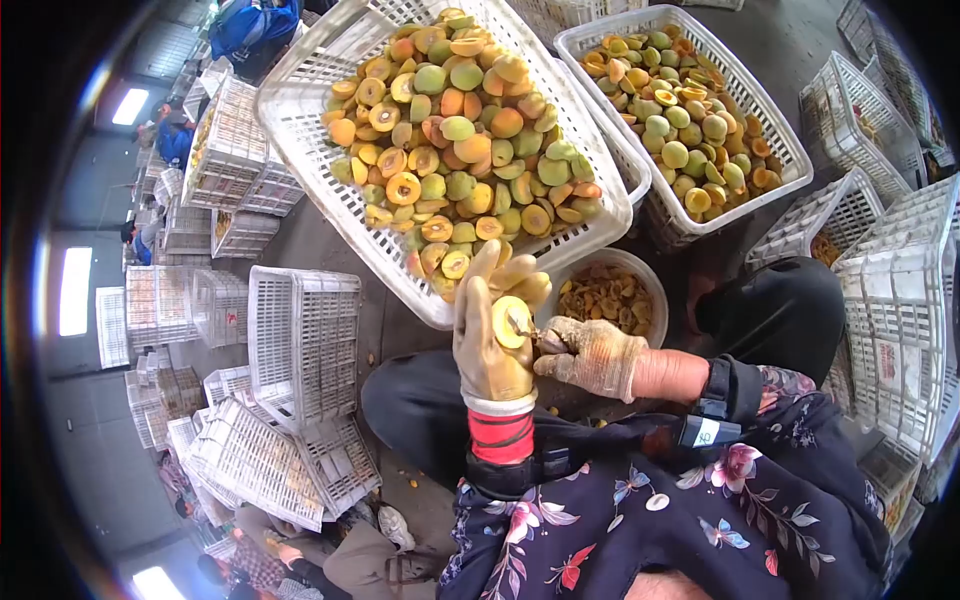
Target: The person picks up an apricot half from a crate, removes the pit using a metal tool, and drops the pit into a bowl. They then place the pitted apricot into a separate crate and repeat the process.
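A halved yellow fruit (512, 322) lies in the gloved palm of my left hand (492, 335), its cut face showing. My right hand (590, 352), in a stained glove, pinches a small dark tool (538, 338) whose tip is at the middle of the cut face. Just beyond my hands, a large white basket (345, 240) holds many halved and whole fruits (455, 130). Behind my right hand stands a round white bucket (655, 300) with brownish scraps (608, 295) inside.
Another white basket of fruit (690, 120) stands at the upper right. White crates (305, 345) are stacked at the left, with more crates (890, 320) at the right. Co-workers (175, 140) are at the far left, and a seated person's legs (375, 565) show at the lower left.
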A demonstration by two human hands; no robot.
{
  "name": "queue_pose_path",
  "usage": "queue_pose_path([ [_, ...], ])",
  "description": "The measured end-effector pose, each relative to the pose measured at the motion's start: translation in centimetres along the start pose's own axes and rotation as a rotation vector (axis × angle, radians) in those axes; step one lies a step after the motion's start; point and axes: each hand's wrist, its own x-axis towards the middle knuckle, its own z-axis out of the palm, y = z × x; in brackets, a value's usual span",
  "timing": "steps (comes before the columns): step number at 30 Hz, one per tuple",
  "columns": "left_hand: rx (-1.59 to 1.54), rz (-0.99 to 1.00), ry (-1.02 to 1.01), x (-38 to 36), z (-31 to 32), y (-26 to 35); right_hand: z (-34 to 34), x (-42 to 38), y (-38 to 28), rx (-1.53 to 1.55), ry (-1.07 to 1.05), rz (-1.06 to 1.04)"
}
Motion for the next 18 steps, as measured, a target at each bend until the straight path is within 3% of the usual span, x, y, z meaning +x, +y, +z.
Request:
queue_pose_path([
  [1,0.09,0.019,-0.008,-0.2,0.1,0.1,-0.3,0.1,0.0,0.001,0.0,0.001],
  [2,-0.335,-0.23,0.022,0.4,-0.6,0.4,-0.7,0.3,-0.1,-0.169,-0.018,0.024],
  [5,-0.128,-0.201,-0.082,0.8,-2.2,-0.6,-0.7,0.6,0.1,-0.404,-0.069,0.088],
  [9,-0.046,-0.131,-0.008,0.7,-1.8,-0.9,0.7,0.1,-0.5,-0.127,0.022,-0.094],
  [11,-0.044,-0.102,0.014,0.6,-1.6,-0.8,0.1,-0.2,-2.0,0.346,-0.3,0.451],
  [12,-0.074,-0.099,0.003,0.5,-1.6,-0.8,0.2,-0.2,-1.8,0.348,-0.301,0.451],
  [15,0.016,-0.073,-0.038,0.3,-1.6,-0.5,0.4,-0.3,-0.7,0.17,-0.214,0.28],
  [17,0.139,-0.049,-0.064,0.4,-1.9,-0.2,0.2,-0.1,-0.4,0.058,-0.147,0.028],
  [18,0.115,-0.055,-0.143,0.5,-2.2,0.0,-0.7,-0.1,-0.9,0.46,-0.375,0.324],
])
